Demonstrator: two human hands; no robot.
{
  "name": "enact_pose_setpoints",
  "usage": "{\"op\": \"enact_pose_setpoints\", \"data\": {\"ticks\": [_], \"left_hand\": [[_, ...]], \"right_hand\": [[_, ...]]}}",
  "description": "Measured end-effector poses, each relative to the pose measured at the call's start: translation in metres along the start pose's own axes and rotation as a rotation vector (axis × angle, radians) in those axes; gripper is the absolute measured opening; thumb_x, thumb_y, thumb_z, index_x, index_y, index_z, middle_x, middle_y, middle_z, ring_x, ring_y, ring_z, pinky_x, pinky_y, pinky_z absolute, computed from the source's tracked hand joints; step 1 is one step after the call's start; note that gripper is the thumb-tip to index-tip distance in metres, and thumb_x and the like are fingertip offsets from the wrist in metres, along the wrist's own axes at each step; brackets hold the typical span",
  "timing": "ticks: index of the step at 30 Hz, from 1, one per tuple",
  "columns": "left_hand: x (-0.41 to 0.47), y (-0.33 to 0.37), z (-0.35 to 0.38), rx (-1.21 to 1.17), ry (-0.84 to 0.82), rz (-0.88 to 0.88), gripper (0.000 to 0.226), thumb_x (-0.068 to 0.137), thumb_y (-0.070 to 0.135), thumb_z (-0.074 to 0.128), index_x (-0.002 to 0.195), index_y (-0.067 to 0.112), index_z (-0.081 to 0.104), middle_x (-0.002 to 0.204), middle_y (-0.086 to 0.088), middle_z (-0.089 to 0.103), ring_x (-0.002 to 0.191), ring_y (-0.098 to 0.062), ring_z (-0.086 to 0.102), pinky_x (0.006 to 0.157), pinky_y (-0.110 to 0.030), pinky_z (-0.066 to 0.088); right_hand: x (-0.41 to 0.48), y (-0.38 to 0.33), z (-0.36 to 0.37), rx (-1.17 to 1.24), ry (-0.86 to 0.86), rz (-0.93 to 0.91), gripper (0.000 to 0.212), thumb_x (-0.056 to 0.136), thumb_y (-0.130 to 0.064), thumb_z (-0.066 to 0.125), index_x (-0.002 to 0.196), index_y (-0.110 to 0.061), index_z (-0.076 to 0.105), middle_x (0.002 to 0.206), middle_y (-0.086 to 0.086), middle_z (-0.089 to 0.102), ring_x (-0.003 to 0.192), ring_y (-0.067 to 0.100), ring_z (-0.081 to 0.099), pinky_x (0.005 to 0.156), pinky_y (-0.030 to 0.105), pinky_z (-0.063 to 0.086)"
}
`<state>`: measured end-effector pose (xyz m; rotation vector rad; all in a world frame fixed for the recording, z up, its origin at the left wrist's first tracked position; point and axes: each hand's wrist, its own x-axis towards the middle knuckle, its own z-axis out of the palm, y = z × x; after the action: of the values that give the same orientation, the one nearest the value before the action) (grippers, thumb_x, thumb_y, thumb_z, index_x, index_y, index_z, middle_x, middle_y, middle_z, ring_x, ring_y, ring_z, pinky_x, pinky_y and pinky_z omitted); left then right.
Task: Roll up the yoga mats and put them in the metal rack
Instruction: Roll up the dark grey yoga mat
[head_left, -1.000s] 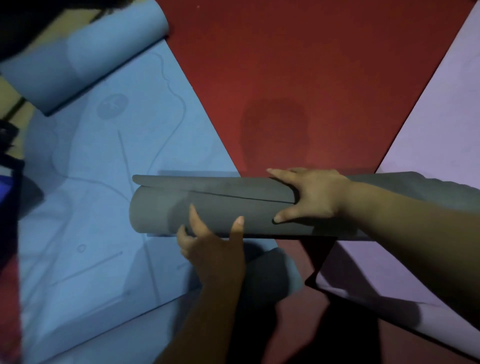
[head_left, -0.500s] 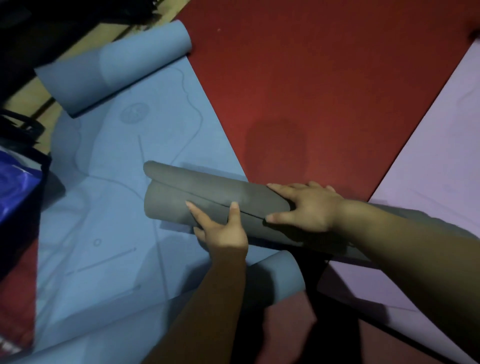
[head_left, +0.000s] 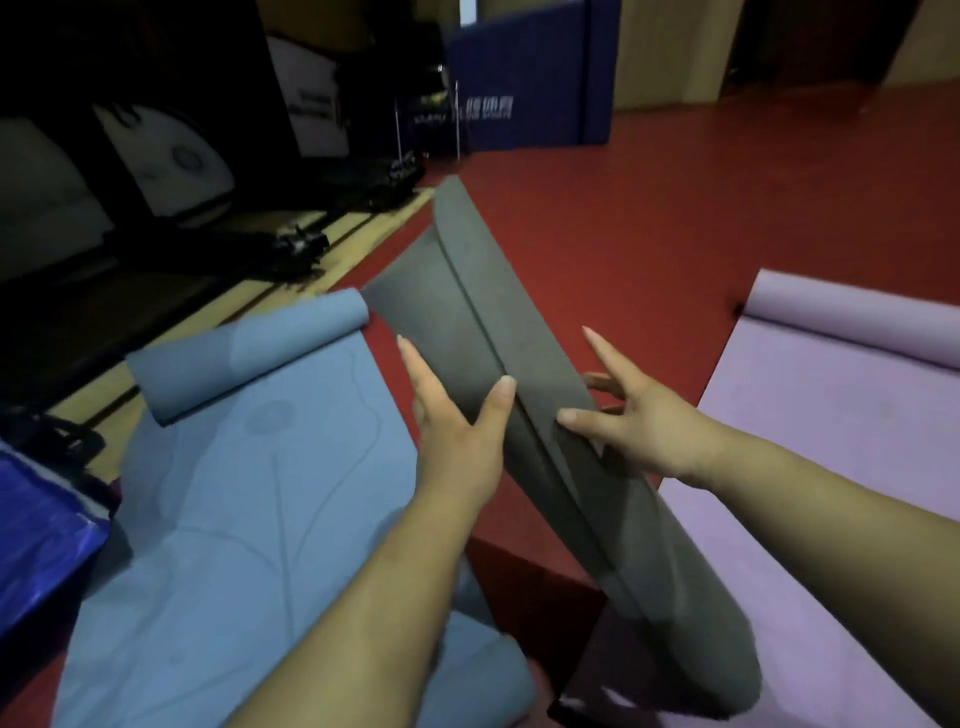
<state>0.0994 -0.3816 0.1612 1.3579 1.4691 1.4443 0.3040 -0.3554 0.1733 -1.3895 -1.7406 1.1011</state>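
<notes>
The rolled grey mat (head_left: 488, 322) hangs slanted above the red floor (head_left: 649, 234), between the blue mat (head_left: 249, 509) and the purple mat (head_left: 841, 426), gripped by the left hand (head_left: 460, 431) and the right hand (head_left: 652, 428), fingers spread around it.

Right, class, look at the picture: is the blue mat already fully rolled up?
No, the blue mat lies mostly flat on the red floor, curled only at its ends.

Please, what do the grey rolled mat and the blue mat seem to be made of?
The grey rolled mat: likely soft foam or rubber, matte; it bends into a roll and shows no shine. The blue mat: probably similar foam, matte, with faint printed or pressed lines; its far end curls up.
</notes>
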Motion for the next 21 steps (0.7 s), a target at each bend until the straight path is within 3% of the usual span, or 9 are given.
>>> {"op": "enact_pose_setpoints", "data": {"ticks": [2, 4, 8, 9, 11, 14, 16, 18, 21], "left_hand": [[-0.010, 0.035, -0.001, 0.039, -0.050, 0.035, 0.097, 0.093, 0.054, 0.060, 0.147, 0.061, -0.021, 0.163, 0.009, 0.021, 0.142, -0.010, 0.036, 0.111, -0.031, 0.031], [-0.024, 0.065, -0.001, 0.055, -0.095, 0.071, 0.089, 0.096, 0.055, 0.055, 0.148, 0.061, -0.016, 0.160, 0.012, 0.030, 0.141, -0.007, 0.040, 0.111, -0.027, 0.031], [-0.052, 0.115, -0.005, 0.053, -0.128, 0.082, 0.069, 0.099, 0.054, 0.049, 0.154, 0.051, 0.007, 0.122, 0.019, 0.062, 0.101, 0.002, 0.060, 0.083, -0.020, 0.045], [-0.056, 0.126, -0.006, 0.012, -0.110, 0.069, 0.065, 0.096, 0.059, 0.049, 0.151, 0.049, 0.017, 0.119, 0.018, 0.061, 0.102, 0.001, 0.060, 0.086, -0.023, 0.048], [-0.060, 0.148, -0.006, -0.060, -0.081, 0.059, 0.061, 0.084, 0.074, 0.048, 0.134, 0.040, 0.038, 0.119, 0.014, 0.059, 0.107, -0.008, 0.061, 0.095, -0.042, 0.054], [-0.071, 0.177, -0.003, -0.077, -0.059, 0.071, 0.054, 0.079, 0.079, 0.041, 0.103, 0.030, 0.043, 0.098, 0.005, 0.058, 0.091, -0.017, 0.060, 0.090, -0.058, 0.054], [-0.078, 0.188, -0.002, -0.059, -0.053, 0.102, 0.044, 0.095, 0.066, 0.040, 0.114, 0.027, 0.042, 0.103, 0.002, 0.057, 0.093, -0.020, 0.058, 0.093, -0.056, 0.051], [-0.082, 0.193, -0.002, -0.044, -0.083, 0.115, 0.039, 0.102, 0.057, 0.035, 0.134, 0.035, 0.039, 0.123, 0.002, 0.057, 0.110, -0.021, 0.056, 0.101, -0.047, 0.045], [-0.087, 0.198, 0.001, -0.016, -0.160, 0.135, 0.040, 0.090, 0.067, 0.027, 0.123, 0.058, 0.048, 0.129, 0.008, 0.057, 0.121, -0.018, 0.054, 0.107, -0.051, 0.043]], "right_hand": [[-0.020, -0.036, -0.019, 0.027, 0.076, -0.077, 0.096, 0.089, -0.035, 0.076, 0.156, -0.055, 0.010, 0.131, -0.011, 0.054, 0.100, -0.014, 0.063, 0.075, 0.006, 0.049], [-0.043, -0.069, -0.036, 0.055, 0.147, -0.127, 0.092, 0.091, -0.035, 0.074, 0.155, -0.057, 0.013, 0.125, -0.012, 0.058, 0.101, -0.011, 0.063, 0.077, 0.006, 0.048], [-0.092, -0.110, -0.060, 0.062, 0.271, -0.202, 0.087, 0.091, -0.038, 0.074, 0.152, -0.062, 0.017, 0.105, -0.001, 0.068, 0.095, 0.007, 0.069, 0.090, 0.024, 0.055], [-0.102, -0.117, -0.063, 0.054, 0.304, -0.215, 0.085, 0.089, -0.041, 0.075, 0.150, -0.065, 0.019, 0.102, 0.003, 0.069, 0.092, 0.010, 0.070, 0.092, 0.031, 0.055], [-0.120, -0.128, -0.069, 0.023, 0.364, -0.236, 0.082, 0.087, -0.047, 0.075, 0.145, -0.069, 0.023, 0.101, 0.006, 0.065, 0.090, 0.011, 0.066, 0.091, 0.034, 0.053], [-0.144, -0.135, -0.073, -0.012, 0.374, -0.240, 0.082, 0.086, -0.051, 0.075, 0.147, -0.068, 0.023, 0.121, -0.009, 0.052, 0.111, 0.008, 0.059, 0.096, 0.030, 0.047], [-0.157, -0.136, -0.074, 0.000, 0.315, -0.241, 0.090, 0.078, -0.057, 0.077, 0.146, -0.070, 0.020, 0.135, -0.013, 0.045, 0.122, 0.013, 0.055, 0.103, 0.034, 0.045], [-0.163, -0.136, -0.077, -0.013, 0.262, -0.248, 0.097, 0.069, -0.059, 0.079, 0.143, -0.075, 0.018, 0.140, -0.007, 0.048, 0.128, 0.024, 0.052, 0.107, 0.048, 0.045], [-0.164, -0.140, -0.083, 0.068, 0.194, -0.280, 0.097, 0.066, -0.048, 0.078, 0.141, -0.074, 0.022, 0.142, 0.006, 0.049, 0.131, 0.031, 0.050, 0.108, 0.057, 0.043]]}}
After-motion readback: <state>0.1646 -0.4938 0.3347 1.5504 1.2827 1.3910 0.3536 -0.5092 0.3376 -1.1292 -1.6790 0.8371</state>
